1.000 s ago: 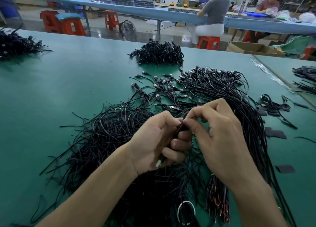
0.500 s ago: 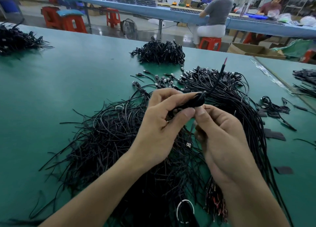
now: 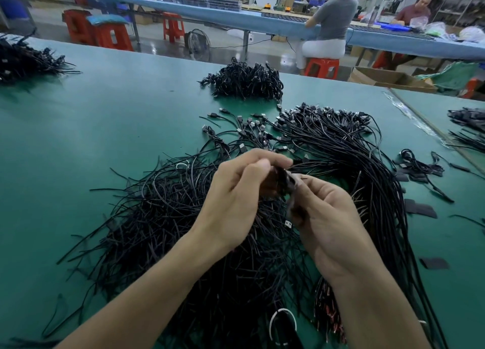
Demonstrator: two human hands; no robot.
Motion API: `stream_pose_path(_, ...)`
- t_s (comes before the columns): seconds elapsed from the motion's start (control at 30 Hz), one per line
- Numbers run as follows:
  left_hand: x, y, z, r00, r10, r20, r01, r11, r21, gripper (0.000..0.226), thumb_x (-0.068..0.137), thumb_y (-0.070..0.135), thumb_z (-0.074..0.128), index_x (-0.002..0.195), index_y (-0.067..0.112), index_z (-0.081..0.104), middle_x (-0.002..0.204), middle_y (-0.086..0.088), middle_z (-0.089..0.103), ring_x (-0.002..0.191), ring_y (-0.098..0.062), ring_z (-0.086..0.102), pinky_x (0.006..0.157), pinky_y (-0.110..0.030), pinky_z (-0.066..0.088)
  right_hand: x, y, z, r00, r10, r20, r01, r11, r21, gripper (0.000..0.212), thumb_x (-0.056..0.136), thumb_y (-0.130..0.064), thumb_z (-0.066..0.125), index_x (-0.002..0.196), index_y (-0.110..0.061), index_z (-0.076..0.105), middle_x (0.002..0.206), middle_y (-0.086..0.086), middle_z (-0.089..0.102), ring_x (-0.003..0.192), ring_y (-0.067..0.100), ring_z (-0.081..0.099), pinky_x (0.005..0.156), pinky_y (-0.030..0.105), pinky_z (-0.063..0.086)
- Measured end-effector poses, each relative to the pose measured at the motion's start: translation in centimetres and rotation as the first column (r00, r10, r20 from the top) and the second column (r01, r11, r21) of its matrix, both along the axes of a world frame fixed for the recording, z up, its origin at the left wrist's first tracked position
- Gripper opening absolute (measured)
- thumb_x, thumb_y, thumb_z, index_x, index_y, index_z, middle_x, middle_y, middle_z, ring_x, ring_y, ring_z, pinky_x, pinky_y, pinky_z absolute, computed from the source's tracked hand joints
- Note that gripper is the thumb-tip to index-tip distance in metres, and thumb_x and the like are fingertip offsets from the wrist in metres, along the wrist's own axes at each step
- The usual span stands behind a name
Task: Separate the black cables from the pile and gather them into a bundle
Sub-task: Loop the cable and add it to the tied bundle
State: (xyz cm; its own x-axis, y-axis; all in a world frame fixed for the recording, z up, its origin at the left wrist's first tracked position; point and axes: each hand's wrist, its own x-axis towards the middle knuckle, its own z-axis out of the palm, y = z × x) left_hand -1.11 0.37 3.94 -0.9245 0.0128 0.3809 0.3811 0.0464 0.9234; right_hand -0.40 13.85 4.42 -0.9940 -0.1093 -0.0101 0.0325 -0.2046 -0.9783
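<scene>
Gone from above the hands is the red-tipped cable end that stood up half a second ago; both hands sit much where they were, meeting over the middle of the green table (image 3: 105, 128). Far off to the left of the grip lies a separate heap (image 3: 23, 59) of black leads at the table's edge. Just left of and beneath the grip spreads the loose pile (image 3: 162, 212) of black cables, its cut ends fanning outward. The left hand (image 3: 233, 201) has thumb and fingers curled, pinching the top of a folded black cable (image 3: 283, 178) held clear above the pile. The right hand (image 3: 330, 225) curls its fingers round the lower part of the same cable, though blur hides the exact hold. Beyond the grip sits a tied heap (image 3: 246, 82). Right of the grip run plug-ended cables (image 3: 341, 149) lying side by side, and further right are scattered black strips (image 3: 421, 209).
</scene>
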Motion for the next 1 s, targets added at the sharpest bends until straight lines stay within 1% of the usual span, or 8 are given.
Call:
stream_pose_path(0.1,-0.2,-0.1,-0.5,1.000,-0.005,-0.009,0.005,1.000,-0.008,0.006,0.093,0.023,0.063,0.096,0.024,0.068,0.092,-0.004,0.075,0.087,-0.023,0.072,0.082,-0.043,0.059,-0.2,-0.1,-0.6,0.998,-0.020,0.062,0.018,0.999,0.043,0.017,0.080,-0.033,0.066,0.068,-0.028,0.077,0.058,-0.009,0.056,0.054,0.004,0.042,0.048,0.016,0.038)
stream_pose_path(0.3,-0.6,-0.1,-1.2,0.995,-0.096,-0.004,0.096,0.995,-0.014,0.052,0.086,0.013,0.074,0.125,0.035,0.047,0.104,0.006,0.076,0.099,-0.013,0.071,0.091,-0.030,0.054,-0.8,1.0,-1.0,0.992,0.015,0.123,-0.017,1.000,0.014,0.017,0.077,-0.031,0.067,0.067,-0.023,0.078,0.058,-0.006,0.052,0.055,0.005,0.043,0.049,0.016,0.038)
stream_pose_path(0.43,-0.4,0.0,-1.7,0.949,0.032,-0.313,-0.142,0.931,-0.336,0.030,0.085,0.021,0.076,0.113,0.030,0.069,0.104,0.014,0.070,0.101,-0.010,0.061,0.085,-0.022,0.048,-1.0,2.4,-0.6,0.996,0.029,0.083,-0.035,0.997,0.064,0.018,0.069,-0.038,0.072,0.067,-0.021,0.076,0.061,-0.006,0.056,0.054,0.003,0.045,0.047,0.014,0.038)
stream_pose_path(0.57,-0.4,0.1,-2.3,0.865,-0.004,-0.502,-0.254,0.858,-0.446,0.029,0.083,0.004,0.075,0.108,0.021,0.076,0.100,0.005,0.051,0.093,-0.012,0.048,0.082,-0.014,0.035,-1.0,3.1,-0.1,0.999,-0.033,0.032,0.031,0.997,0.071,0.019,0.072,-0.031,0.067,0.057,-0.022,0.073,0.052,-0.007,0.054,0.044,0.001,0.044,0.042,0.012,0.038)
stream_pose_path(0.67,-0.2,0.4,-2.5,0.876,-0.044,-0.480,-0.237,0.827,-0.509,0.040,0.081,-0.008,0.062,0.110,0.016,0.074,0.095,0.003,0.047,0.089,-0.011,0.045,0.080,-0.013,0.035,-0.9,3.1,0.0,0.997,-0.064,0.033,0.063,0.998,0.028,0.027,0.080,-0.024,0.065,0.053,-0.021,0.070,0.047,-0.007,0.054,0.037,0.002,0.048,0.039,0.013,0.041)
stream_pose_path(0.77,0.5,0.9,-2.0,0.932,-0.101,-0.348,-0.121,0.819,-0.561,0.032,0.084,0.013,0.051,0.111,0.015,0.068,0.092,0.012,0.051,0.091,-0.005,0.048,0.085,-0.011,0.035,-0.9,2.8,-0.1,0.997,-0.082,-0.003,0.082,0.997,-0.003,0.034,0.086,-0.019,0.063,0.053,-0.019,0.069,0.047,-0.006,0.056,0.039,0.002,0.052,0.039,0.012,0.042)
stream_pose_path(0.9,0.8,1.1,-1.8,0.978,-0.039,-0.207,-0.085,0.825,-0.559,0.036,0.094,0.035,0.040,0.115,0.020,0.065,0.092,0.026,0.054,0.094,0.005,0.053,0.082,-0.007,0.038,-0.9,2.2,-0.3,0.994,-0.079,-0.072,0.082,0.996,0.044,0.018,0.077,-0.030,0.067,0.063,-0.020,0.074,0.059,-0.007,0.064,0.054,0.003,0.060,0.055,0.017,0.050)
stream_pose_path(1.0,0.7,1.2,-1.8,0.987,-0.045,-0.153,-0.033,0.880,-0.474,0.030,0.097,0.030,0.036,0.107,0.028,0.065,0.076,0.017,0.060,0.077,-0.005,0.058,0.066,-0.014,0.040,-1.0,1.9,-0.7,0.992,-0.097,-0.082,0.104,0.991,0.086,0.014,0.078,-0.031,0.069,0.071,-0.021,0.076,0.069,-0.001,0.070,0.066,0.010,0.066,0.067,0.030,0.054)
